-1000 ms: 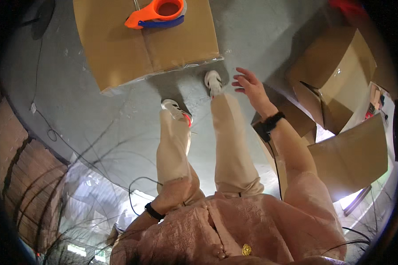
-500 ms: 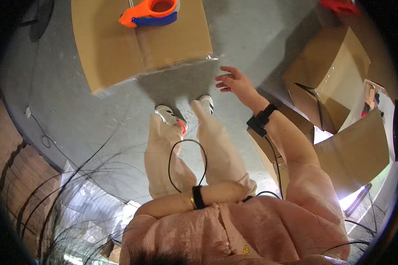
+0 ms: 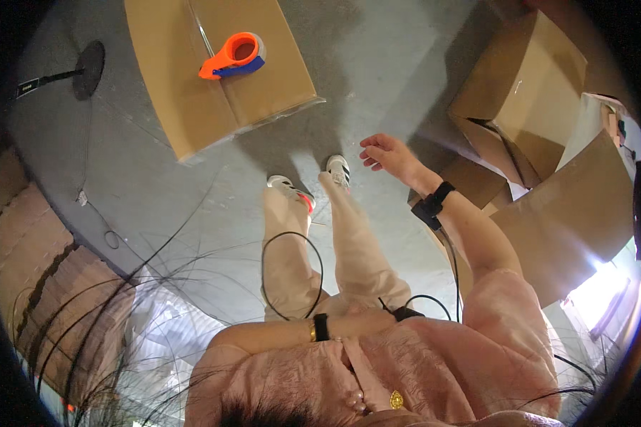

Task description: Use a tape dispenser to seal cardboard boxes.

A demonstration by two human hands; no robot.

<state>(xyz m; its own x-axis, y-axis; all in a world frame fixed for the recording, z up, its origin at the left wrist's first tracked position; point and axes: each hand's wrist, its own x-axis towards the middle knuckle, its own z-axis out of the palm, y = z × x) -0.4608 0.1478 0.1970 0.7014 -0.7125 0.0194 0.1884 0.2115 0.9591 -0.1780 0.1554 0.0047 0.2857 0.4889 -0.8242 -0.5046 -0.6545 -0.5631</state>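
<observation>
My right hand (image 3: 393,158) hangs in the air over the floor, empty, its fingers loosely bent and apart. To its left, a closed cardboard box (image 3: 185,92) with a taped top seam is nearest to it; the two do not touch. An orange and blue tape dispenser (image 3: 229,70) lies on that box, over the seam. My left hand (image 3: 379,322) rests at the right side of my waist, with the forearm across my belly. Its fingers are hidden, next to a small black object (image 3: 407,313) with a cable.
Cardboard boxes stand at the right, one brown box (image 3: 527,99) behind an open flap (image 3: 570,220). Stacked cardboard (image 3: 39,242) lines the left edge. A black round stand base (image 3: 89,70) is on the grey floor (image 3: 171,213). Black cable loops hang by my legs.
The box and dispenser now sit lower in view, with more of the box showing. My right hand has shifted slightly right and down in view, its fingers a little more curled.
</observation>
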